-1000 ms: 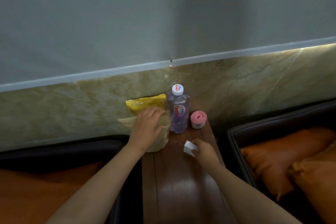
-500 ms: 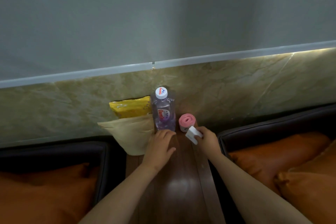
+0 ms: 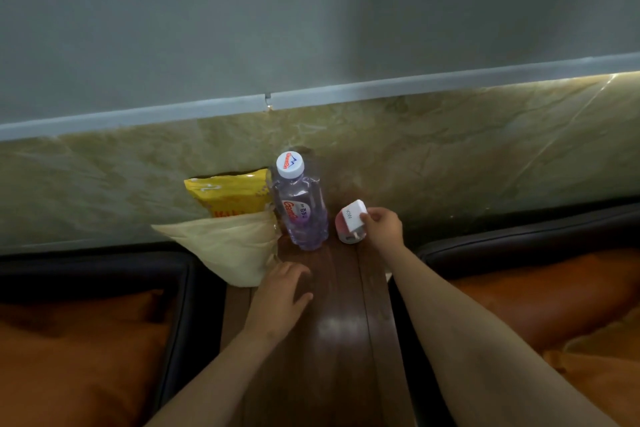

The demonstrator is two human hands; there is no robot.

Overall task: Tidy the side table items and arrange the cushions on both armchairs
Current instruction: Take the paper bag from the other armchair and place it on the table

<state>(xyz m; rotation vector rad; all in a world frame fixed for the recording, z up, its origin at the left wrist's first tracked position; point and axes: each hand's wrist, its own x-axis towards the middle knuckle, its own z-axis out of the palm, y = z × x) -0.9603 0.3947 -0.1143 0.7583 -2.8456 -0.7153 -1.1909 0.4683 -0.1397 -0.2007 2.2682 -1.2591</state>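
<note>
A white charger plug (image 3: 354, 218) is pinched in the right hand (image 3: 384, 226) just over the pink roll (image 3: 342, 224) beside the water bottle (image 3: 302, 210), seemingly to be grouped at the side table's (image 3: 341, 343) wall end. The left hand (image 3: 282, 295) is held low over the wood, fingers loose and empty.

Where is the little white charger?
In the head view, the white charger is pinched in the right hand, just over the pink roll, right of the water bottle.
</note>
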